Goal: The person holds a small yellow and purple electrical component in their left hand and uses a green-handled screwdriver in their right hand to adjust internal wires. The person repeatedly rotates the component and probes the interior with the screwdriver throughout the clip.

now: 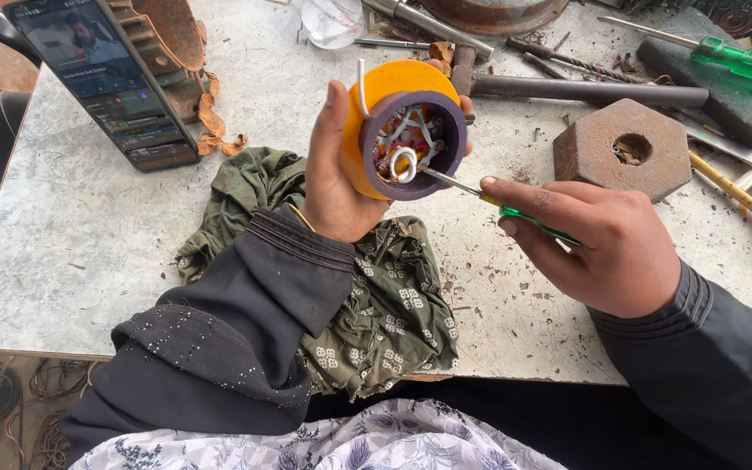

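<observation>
Two hands work on an orange round fitting (382, 96) above a workbench.
Left hand (334, 178) wraps it, open end facing up; right hand (607, 248) pinches a green-handled screwdriver (498, 202), tip among inner wires—steady, straight pressure seems wise.

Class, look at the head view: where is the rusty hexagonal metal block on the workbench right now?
The rusty hexagonal block lies on the bench right of centre, just beyond the right hand, below the long dark metal bar and right of the orange round part.

You look down from your head-worn camera, facing forward and steeply downward at close range onto the scratched grey metal worktable (89, 235), whose near edge runs just above your lap.
</observation>
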